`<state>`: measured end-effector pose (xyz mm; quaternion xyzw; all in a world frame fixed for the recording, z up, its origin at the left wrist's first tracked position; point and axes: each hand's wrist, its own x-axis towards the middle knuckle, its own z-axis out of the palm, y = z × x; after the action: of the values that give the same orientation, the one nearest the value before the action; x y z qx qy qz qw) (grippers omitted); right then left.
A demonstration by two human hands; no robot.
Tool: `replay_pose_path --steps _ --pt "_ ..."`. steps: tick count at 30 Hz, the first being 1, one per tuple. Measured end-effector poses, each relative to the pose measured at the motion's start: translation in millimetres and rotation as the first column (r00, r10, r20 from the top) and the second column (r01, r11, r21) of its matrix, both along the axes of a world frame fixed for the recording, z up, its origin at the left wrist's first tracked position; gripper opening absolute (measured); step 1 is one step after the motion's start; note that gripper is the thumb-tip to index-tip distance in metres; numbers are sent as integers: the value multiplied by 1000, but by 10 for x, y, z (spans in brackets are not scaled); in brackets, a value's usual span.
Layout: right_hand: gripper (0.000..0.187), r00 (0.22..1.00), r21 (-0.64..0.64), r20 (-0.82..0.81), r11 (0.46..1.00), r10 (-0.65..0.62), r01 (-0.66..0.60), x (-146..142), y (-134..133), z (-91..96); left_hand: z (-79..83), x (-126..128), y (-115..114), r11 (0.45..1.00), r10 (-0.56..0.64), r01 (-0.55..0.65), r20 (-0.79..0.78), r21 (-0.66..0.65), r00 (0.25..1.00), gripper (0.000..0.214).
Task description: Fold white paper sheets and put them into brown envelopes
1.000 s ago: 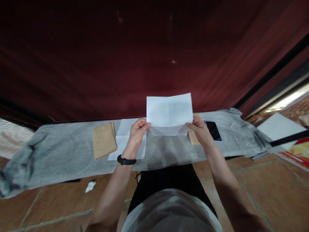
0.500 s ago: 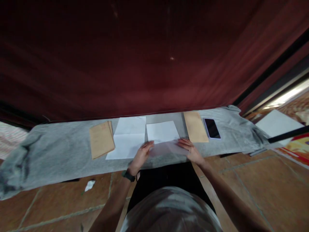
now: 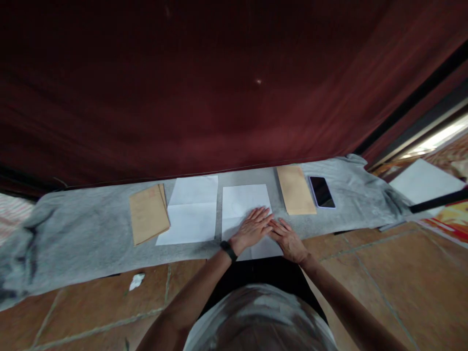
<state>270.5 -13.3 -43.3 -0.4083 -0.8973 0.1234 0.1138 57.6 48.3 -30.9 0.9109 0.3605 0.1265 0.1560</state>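
Note:
A creased white sheet of paper point(image 3: 243, 197) lies unfolded in front of me, its near end reaching the edge by my lap. My left hand point(image 3: 253, 227) rests flat on it, fingers stretched out toward the right. Close against those fingertips is my right hand point(image 3: 287, 240), lying over the sheet's right edge with its fingers extended. Neither hand grips anything. To the left lies a second white sheet point(image 3: 192, 214) with a crease across it. Brown envelopes point(image 3: 148, 214) overlap that sheet's left side. A single brown envelope point(image 3: 297, 190) lies to the right of my hands.
A phone point(image 3: 321, 192) lies right of the single envelope. Everything rests on a narrow surface covered with grey cloth point(image 3: 84, 229). A dark red curtain-like sheet point(image 3: 219, 97) rises behind it. A crumpled white scrap point(image 3: 136, 281) is on the tiled floor.
The near part of the middle sheet, raised and held between both hands before, is now laid down flat. My left hand has moved right across the paper, up to my right hand.

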Motion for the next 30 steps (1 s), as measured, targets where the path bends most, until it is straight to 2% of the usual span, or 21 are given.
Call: replay_pose_path --steps 2,4,8,11,13,16,18,20,22,24,27,30 --pt "87 1000 -1 1 1000 -7 7 2 -1 -7 -79 146 97 999 40 -39 -31 31 999 54" --pt "88 1000 2 4 1000 -13 13 3 -3 -9 -131 148 249 996 82 -80 -38 46 996 56" --pt "90 1000 4 17 1000 -20 20 -1 -1 -3 -161 -142 626 972 230 -229 -6 45 973 55" --pt "89 1000 -6 8 1000 -22 22 0 4 1 -184 -418 869 918 395 -396 33 35 918 58" --pt "89 1000 -12 2 1000 -23 23 4 6 -1 -211 -551 973 869 491 -493 63 34 869 60" --pt "90 1000 -20 1 999 -25 25 9 6 -3 -245 -635 993 832 549 -554 98 34 830 60" --pt "90 1000 -21 -4 999 -28 28 11 4 -3 -244 -639 881 833 547 -552 90 38 832 59" --pt "88 999 -19 -15 999 -33 33 10 4 1 -216 -636 657 864 499 -501 54 46 865 57" --pt "85 999 -17 -23 999 -38 38 7 5 7 -155 -655 338 924 381 -381 4 41 925 54" --pt "83 999 -19 -25 999 -39 39 4 6 14 -64 -708 -24 977 212 -212 -41 11 976 53" --pt "84 999 -25 -28 999 -40 39 2 3 21 92 -842 -508 999 10 -14 -86 -53 996 62" --pt "83 997 -29 -56 998 -50 48 4 -3 18 183 -1005 -790 994 -65 55 -105 -91 992 83"
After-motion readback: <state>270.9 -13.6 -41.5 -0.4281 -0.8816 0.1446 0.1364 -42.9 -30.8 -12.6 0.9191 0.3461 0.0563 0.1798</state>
